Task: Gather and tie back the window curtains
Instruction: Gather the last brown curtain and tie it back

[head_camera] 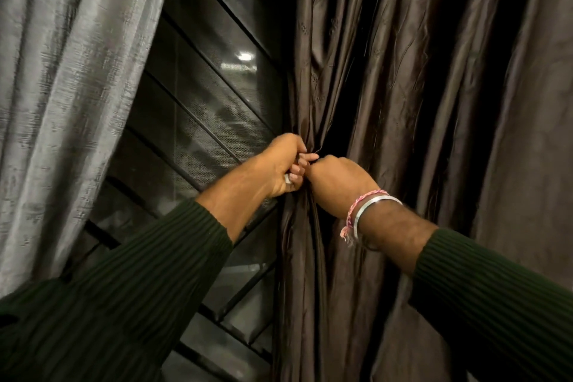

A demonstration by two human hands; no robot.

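Dark window with slanted bars and mesh is flanked by a grey curtain on the left and a brown satin curtain on the right. The brown curtain's inner edge is bunched and gripped by the left hand and right hand, fists touching. Bangle and pink thread are worn on the right wrist.

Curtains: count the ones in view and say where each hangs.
2. The grey curtain hangs at left; the brown curtain fills the right, its edge gripped by both hands. Others may hang out of frame.
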